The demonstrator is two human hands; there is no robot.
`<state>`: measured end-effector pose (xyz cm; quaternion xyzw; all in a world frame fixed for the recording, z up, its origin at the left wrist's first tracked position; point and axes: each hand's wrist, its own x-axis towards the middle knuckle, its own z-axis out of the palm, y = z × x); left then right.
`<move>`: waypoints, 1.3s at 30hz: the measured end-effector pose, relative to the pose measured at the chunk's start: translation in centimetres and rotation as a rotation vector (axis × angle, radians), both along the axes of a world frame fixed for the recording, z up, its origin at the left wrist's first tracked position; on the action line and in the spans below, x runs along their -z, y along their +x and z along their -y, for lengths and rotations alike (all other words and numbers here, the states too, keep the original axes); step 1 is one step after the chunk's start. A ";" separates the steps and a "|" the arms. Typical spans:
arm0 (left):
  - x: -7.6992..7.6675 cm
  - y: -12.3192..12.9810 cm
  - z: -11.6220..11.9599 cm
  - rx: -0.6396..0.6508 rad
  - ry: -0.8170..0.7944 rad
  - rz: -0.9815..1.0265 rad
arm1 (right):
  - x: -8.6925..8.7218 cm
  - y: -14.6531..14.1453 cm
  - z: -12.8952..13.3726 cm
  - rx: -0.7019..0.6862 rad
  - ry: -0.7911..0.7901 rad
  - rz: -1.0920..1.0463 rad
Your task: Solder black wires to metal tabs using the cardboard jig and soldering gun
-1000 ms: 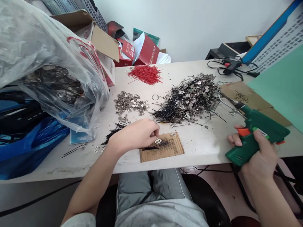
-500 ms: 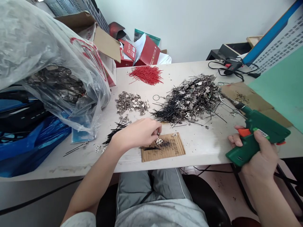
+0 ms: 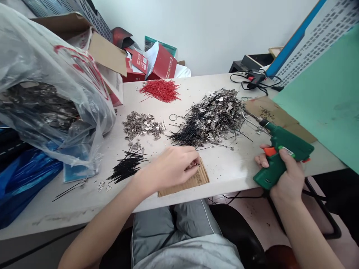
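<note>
My right hand (image 3: pixel 291 175) is wrapped around the grip of a green soldering gun (image 3: pixel 290 142) with an orange trigger. The gun's metal tip and bent feed tube point left, toward a heap of black wires with metal tabs (image 3: pixel 213 116). Over a piece of corrugated cardboard (image 3: pixel 182 186), my left hand (image 3: pixel 176 166) is closed in a pinch. A small metal tab (image 3: pixel 199 165) barely shows at its fingertips; the hand hides most of it and much of the cardboard. Loose black wires (image 3: pixel 126 166) lie left of this hand, with loose metal tabs (image 3: pixel 143 125) behind them.
Red wires (image 3: pixel 159 90) lie in a bundle toward the back. A large clear plastic bag (image 3: pixel 92 101) and an open carton (image 3: pixel 108 52) crowd the left side. At back right are a corded black tool (image 3: pixel 255 79), a flat cardboard sheet (image 3: pixel 283 112) and a green panel (image 3: pixel 322 93).
My left hand has shifted to the right over the cardboard, covering the black wires and metal tab seen there before. The view has swung right; my right hand still grips the soldering gun.
</note>
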<state>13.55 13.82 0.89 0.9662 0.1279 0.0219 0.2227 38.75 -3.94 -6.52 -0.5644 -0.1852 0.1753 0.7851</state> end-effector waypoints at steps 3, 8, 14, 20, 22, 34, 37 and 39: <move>1.0 0.8 0.9 -0.017 0.128 -0.046 | 0.0 0.0 0.0 -0.004 0.007 0.000; 1.6 1.2 1.0 -0.010 0.192 -0.105 | -0.1 0.0 0.1 -0.005 0.007 -0.012; 1.5 1.3 0.9 -0.004 0.244 -0.120 | -0.2 -0.1 0.0 -0.005 0.003 0.008; 1.8 1.3 0.8 0.004 0.248 -0.119 | 0.0 0.1 0.1 -0.016 -0.009 -0.002; 2.0 1.3 0.8 0.008 0.243 -0.116 | 0.0 0.1 0.1 -0.019 -0.013 -0.003; 1.3 0.8 0.0 -0.014 0.201 0.019 | -0.2 -0.1 0.0 -0.019 -0.012 -0.004; 1.6 0.9 0.0 0.027 0.207 -0.010 | -0.2 -0.2 0.1 -0.014 -0.025 0.004; 1.9 1.1 0.1 0.036 0.227 -0.034 | -0.3 -0.2 0.1 -0.019 -0.030 0.003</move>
